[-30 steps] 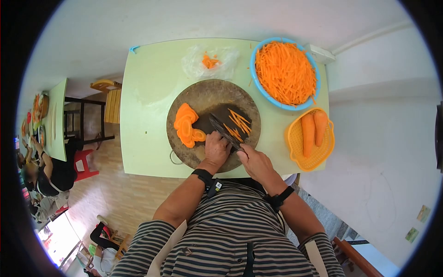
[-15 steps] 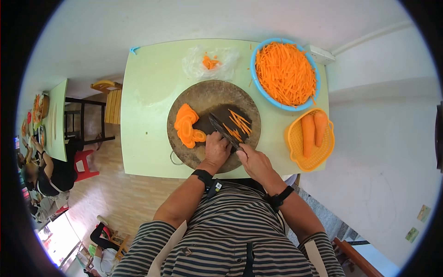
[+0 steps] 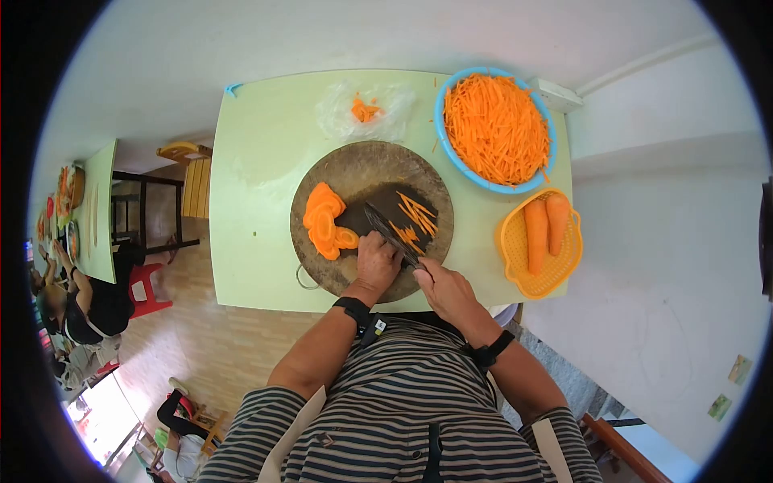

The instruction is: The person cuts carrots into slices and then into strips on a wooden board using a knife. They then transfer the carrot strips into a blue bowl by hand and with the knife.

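Note:
My right hand (image 3: 447,291) grips the handle of a dark-bladed kitchen knife (image 3: 386,229), its blade slanting up and left across a round chopping board (image 3: 370,161). Close against the blade's left side, my left hand (image 3: 378,262) rests on the board with its fingers bent and drawn together. Whatever lies under those fingers is hidden. Left of the blade sits an overlapping pile of carrot slices (image 3: 324,221). Thin carrot strips (image 3: 417,214) lie on the board to the blade's right, some touching or very near it.
A blue basin (image 3: 440,121) heaped with carrot shreds (image 3: 495,129) stands at the back right. Below it, a yellow basket (image 3: 525,283) holds two whole carrots (image 3: 535,233). Carrot bits lie on a clear plastic bag (image 3: 394,121) behind the board. People work at another table (image 3: 103,209) far left.
Hardly anything differs. The knife and both hands stay in nearly the same place on the board, and the whole view has shifted slightly.

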`<state>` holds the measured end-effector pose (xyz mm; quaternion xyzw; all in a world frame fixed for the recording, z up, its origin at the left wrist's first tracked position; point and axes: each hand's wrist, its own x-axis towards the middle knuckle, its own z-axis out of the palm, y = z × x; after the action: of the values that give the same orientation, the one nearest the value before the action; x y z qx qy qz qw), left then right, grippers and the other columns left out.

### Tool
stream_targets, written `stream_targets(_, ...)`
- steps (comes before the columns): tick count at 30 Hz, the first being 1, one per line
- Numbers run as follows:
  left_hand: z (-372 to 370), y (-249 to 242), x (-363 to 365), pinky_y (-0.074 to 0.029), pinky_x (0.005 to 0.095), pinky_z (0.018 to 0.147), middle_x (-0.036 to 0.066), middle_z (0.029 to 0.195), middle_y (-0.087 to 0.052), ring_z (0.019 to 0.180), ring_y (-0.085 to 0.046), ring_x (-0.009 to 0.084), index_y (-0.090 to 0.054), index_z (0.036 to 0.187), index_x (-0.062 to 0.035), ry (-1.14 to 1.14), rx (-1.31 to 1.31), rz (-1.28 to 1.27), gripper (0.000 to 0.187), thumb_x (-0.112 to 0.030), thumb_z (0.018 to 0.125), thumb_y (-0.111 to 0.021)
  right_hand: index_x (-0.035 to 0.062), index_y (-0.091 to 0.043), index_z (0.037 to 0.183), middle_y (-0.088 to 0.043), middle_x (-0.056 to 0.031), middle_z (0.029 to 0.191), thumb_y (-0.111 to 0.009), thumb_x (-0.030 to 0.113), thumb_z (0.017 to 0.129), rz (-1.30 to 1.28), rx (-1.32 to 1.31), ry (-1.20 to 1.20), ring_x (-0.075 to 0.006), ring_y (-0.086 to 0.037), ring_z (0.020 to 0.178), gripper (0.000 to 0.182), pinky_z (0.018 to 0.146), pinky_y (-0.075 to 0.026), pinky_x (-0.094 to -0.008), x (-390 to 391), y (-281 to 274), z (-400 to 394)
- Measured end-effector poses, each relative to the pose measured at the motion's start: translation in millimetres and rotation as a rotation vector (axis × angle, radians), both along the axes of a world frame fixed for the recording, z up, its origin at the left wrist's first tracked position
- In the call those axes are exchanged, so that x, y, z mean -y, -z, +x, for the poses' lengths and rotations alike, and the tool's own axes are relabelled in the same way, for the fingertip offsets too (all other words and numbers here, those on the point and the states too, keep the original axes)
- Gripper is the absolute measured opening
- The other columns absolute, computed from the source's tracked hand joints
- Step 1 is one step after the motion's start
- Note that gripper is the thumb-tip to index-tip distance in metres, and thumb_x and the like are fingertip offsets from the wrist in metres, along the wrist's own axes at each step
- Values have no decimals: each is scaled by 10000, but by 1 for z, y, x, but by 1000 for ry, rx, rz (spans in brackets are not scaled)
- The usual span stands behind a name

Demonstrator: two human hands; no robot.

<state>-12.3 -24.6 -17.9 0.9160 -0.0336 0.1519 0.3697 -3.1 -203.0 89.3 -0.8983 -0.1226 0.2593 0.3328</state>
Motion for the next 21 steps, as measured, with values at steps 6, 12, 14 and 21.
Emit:
stream_targets(6, -1, 2, 0, -404, 425, 740, 92, 818, -552, 851, -548, 301, -724, 808, -61, 5, 13, 17, 166, -77, 654, -784, 51, -589, 1253, -707, -266, 916, -515, 382, 1041, -24, 13, -12, -465, -681, 831, 400, 715, -540, -535, -3, 2, 5)
stream_targets(12, -1, 4, -1, -404, 427, 735, 99, 801, -534, 835, -542, 303, -696, 728, -59, 6, 14, 12, 129, -82, 637, -783, 56, -588, 1273, -707, -265, 900, -514, 387, 1041, -9, -1, 2, -465, -682, 825, 411, 725, -542, -537, 2, 1, -1)
stream_targets(14, -4, 7, -2, -404, 427, 734, 99, 797, -532, 830, -542, 303, -689, 714, -58, 7, 4, 19, 121, -83, 639, -781, 59, -587, 1278, -706, -265, 889, -512, 389, 1040, 8, -1, 7, -469, -680, 824, 413, 727, -540, -541, 3, 2, -4)
stream_targets(21, 0, 0, 0, -413, 422, 753, 84, 882, -609, 874, -571, 299, -742, 832, -71, 11, 14, -8, 193, -90, 645, -787, 29, -602, 1269, -704, -274, 933, -540, 346, 1035, -49, -59, 7, -458, -685, 869, 398, 756, -541, -499, -7, -5, 8)
